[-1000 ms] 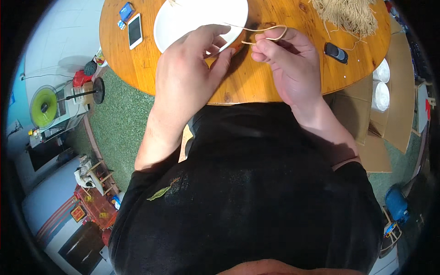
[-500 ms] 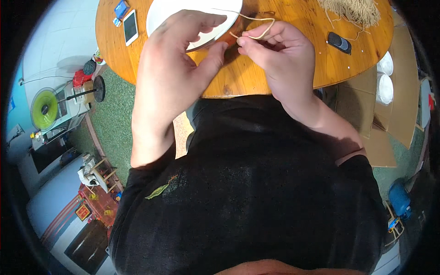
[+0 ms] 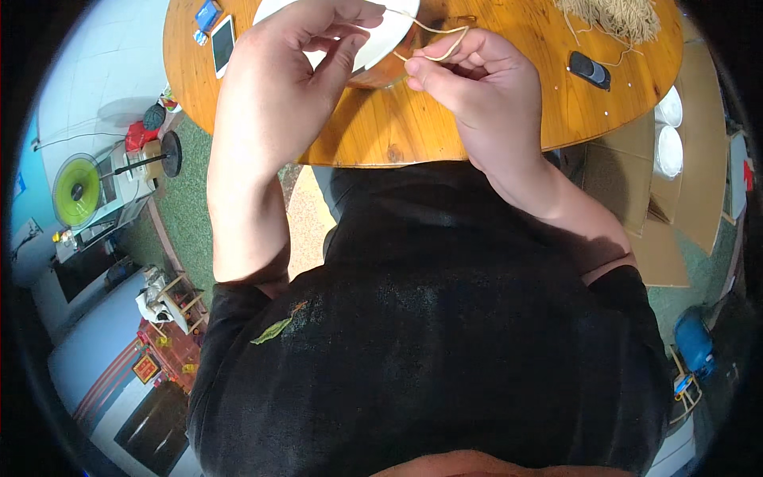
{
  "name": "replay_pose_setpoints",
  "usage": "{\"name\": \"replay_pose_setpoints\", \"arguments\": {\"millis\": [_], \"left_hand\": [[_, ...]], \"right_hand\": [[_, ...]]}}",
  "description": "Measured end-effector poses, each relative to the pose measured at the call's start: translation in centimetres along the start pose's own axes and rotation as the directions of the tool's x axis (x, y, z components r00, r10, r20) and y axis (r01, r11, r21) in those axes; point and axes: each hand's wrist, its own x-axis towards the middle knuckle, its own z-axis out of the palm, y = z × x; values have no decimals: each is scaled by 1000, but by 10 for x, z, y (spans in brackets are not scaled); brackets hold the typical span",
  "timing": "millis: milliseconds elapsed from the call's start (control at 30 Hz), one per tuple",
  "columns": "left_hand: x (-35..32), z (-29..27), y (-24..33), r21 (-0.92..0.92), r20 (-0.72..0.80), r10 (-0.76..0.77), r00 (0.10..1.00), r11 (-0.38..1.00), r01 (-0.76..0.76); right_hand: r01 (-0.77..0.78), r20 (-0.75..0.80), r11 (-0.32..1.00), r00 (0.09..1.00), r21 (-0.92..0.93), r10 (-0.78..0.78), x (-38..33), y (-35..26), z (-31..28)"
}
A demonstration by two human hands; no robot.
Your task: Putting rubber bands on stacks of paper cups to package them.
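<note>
A thin cream cord (image 3: 441,32) is bent into a loop over the wooden table. My right hand (image 3: 499,87) pinches it between thumb and forefinger, and a short tip pokes out to the left of the pinch. The cord's other side runs up and left to the fingertips of my left hand (image 3: 274,83). Those fingers are curved, with a gap between thumb and forefinger; the cord seems to pass behind the forefinger. Below the left hand sits a white round basin or bowl (image 3: 391,41), partly covered by that hand.
The round wooden table (image 3: 397,147) carries a white phone (image 3: 223,48), a small blue packet (image 3: 208,14), a dark oval device (image 3: 589,71) and a bundle of cream cords (image 3: 616,17). An open cardboard box (image 3: 699,151) stands right. A green fan (image 3: 77,191) is far left.
My left hand has moved left and slightly up, its thumb nearer the fingers. My right hand has shifted slightly up and left, still pinching the cord.
</note>
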Motion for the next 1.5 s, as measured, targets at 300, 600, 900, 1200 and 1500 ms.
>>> {"name": "replay_pose_setpoints", "arguments": {"millis": [300,600,900,1200,1500], "left_hand": [[2,-3,-3,-62,116,-48,992,997,56],[28,-18,29,-169,347,-246,905,933,318],[28,-11,29,-308,329,-250,911,883,354],[21,-13,35,-115,235,-298,925,937,330],[15,-11,34,-19,79,-134,988,991,136]], "right_hand": [[1,23,1000,1000,18,-2,1,-1,2],[34,44,999,998,29,-36,4,1,2],[66,64,997,996,50,-70,5,4,0],[-17,129,982,992,189,-8,4,0,-3],[-9,56,988,998,152,1,7,-13,1]]}}
